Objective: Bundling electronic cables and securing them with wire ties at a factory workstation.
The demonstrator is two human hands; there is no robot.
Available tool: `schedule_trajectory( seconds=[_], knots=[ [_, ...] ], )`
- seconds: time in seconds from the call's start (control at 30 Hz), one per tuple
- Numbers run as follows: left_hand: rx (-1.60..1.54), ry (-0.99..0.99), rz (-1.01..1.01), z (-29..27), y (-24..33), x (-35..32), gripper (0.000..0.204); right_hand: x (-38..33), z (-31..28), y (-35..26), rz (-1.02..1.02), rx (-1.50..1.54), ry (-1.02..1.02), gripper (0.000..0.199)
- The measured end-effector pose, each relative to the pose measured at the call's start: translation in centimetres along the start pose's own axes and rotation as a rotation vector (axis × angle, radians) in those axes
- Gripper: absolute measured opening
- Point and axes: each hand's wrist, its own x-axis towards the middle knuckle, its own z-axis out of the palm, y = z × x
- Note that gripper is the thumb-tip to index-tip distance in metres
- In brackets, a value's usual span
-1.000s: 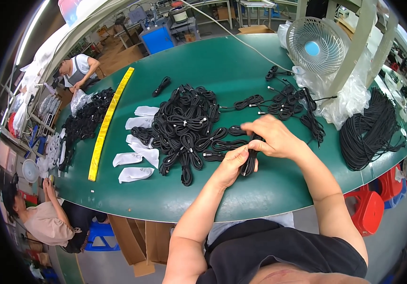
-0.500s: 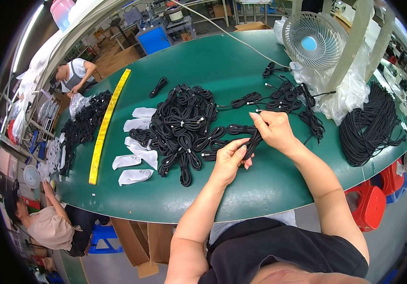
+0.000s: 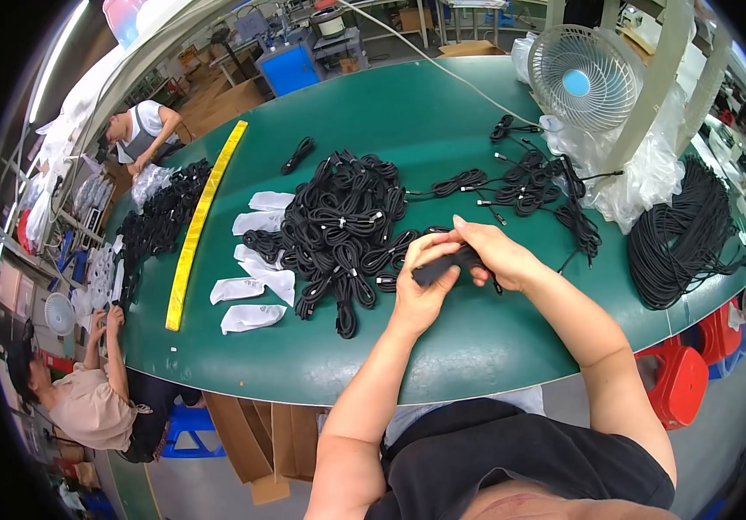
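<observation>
My left hand [image 3: 425, 290] is closed round a folded black cable bundle [image 3: 432, 272], its thumb pressed along the near side. My right hand [image 3: 501, 253] grips the other end of the same bundle, fingers curled under it and partly hidden. Both hands are just above the green table [image 3: 373, 360]. Left of them lies a large heap of coiled black cables [image 3: 342, 217] with small pale connectors. Beyond my right hand, loose black cables [image 3: 529, 186] are spread out, and a single coil [image 3: 458, 183] lies between these and the heap.
White paper-like sleeves [image 3: 253, 318] lie left of the heap, beside a yellow strip [image 3: 208, 221]. A fan [image 3: 585, 82] and clear plastic bags [image 3: 654, 186] stand at the far right, near a big black cable coil [image 3: 683, 238]. Two people sit at the left, beyond more cables [image 3: 160, 204].
The bundle has turned in my hands, so a dark flat part now points left. My right hand has come lower and closer to my left. At the left, a person's hands have moved together.
</observation>
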Motion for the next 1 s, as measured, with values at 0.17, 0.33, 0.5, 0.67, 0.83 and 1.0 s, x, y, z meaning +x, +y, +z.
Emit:
schedule_trajectory(
  seconds=[0.17,0.33,0.5,0.67,0.83,1.0],
  knots=[
    [-0.588,0.294,-0.54,-0.4,-0.5,-0.4,0.025,-1.3,0.6,0.6,-0.845,-0.855,0.233,0.022],
    [-0.713,0.267,-0.481,0.4,-0.1,-0.4,0.03,-1.5,0.2,0.4,-1.044,-1.115,0.326,0.015],
    [-0.683,0.108,-0.599,1.0,-0.7,-1.2,0.022,-1.8,0.6,0.3,-1.065,-1.143,0.258,0.014],
    [-0.703,0.326,-0.576,-0.1,-0.9,-0.5,0.023,-2.6,0.4,-0.3,-0.904,-1.217,0.333,0.013],
    [-0.72,0.172,-0.595,1.0,-0.8,-1.0,0.023,-2.3,1.2,0.9,-0.959,-1.158,0.302,0.009],
    [-0.844,0.247,-0.579,0.3,-0.7,-0.7,0.026,-3.0,1.5,-0.5,-0.935,-1.136,0.316,0.019]
  ],
)
